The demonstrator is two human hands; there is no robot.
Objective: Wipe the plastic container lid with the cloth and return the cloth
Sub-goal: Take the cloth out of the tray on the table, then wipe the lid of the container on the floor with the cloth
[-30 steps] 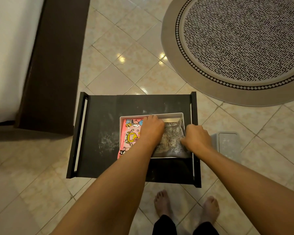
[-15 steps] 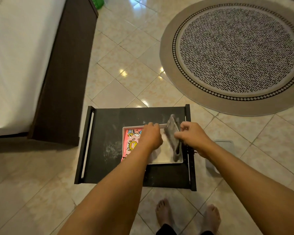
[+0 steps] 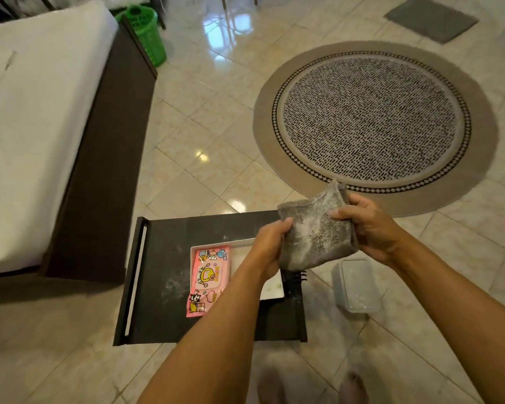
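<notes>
A grey cloth, dusted with white powder, hangs in the air above the right end of a low black table. My left hand grips its left edge and my right hand grips its right edge. A clear plastic container with its lid sits on the floor just right of the table, below my right wrist. A white tray on the table holds a pink wet-wipes pack.
White powder marks the table top. A bed with a dark frame stands to the left, a green basket beyond it. A round patterned rug lies ahead right. My bare feet are below the table.
The cloth has been lifted out of the white tray and now hangs spread between both hands above the table. The view has tilted up and shows more of the room.
</notes>
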